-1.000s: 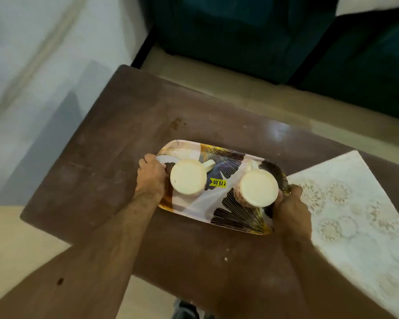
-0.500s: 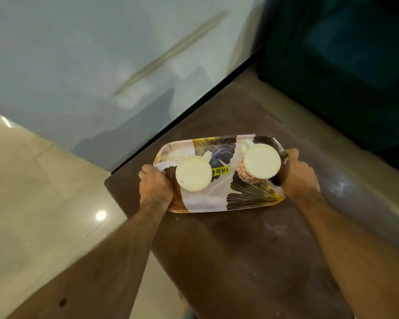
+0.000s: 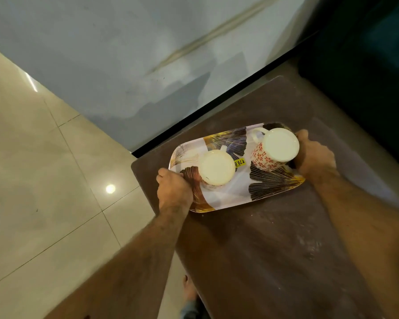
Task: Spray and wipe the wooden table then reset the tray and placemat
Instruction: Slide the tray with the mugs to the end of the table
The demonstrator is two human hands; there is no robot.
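A patterned tray (image 3: 230, 194) with dark leaf prints and a yellow price sticker is over the left corner of the dark wooden table (image 3: 274, 254). Two white mugs stand upside down on it: a plain-looking one (image 3: 217, 168) on the left and one with red flowers (image 3: 275, 147) on the right. My left hand (image 3: 174, 188) grips the tray's left end. My right hand (image 3: 316, 155) grips its right end. Pale dusty smears show on the table top. The placemat is out of view.
Beige floor tiles (image 3: 44, 180) lie to the left of the table. A grey wall (image 3: 124, 54) with a black skirting runs behind. Dark teal furniture (image 3: 366, 77) stands at the right. My foot (image 3: 189, 288) shows beside the table's near edge.
Both hands have carried the tray leftward toward the table's left corner. The view has swung left, so the placemat has left the frame and more floor shows.
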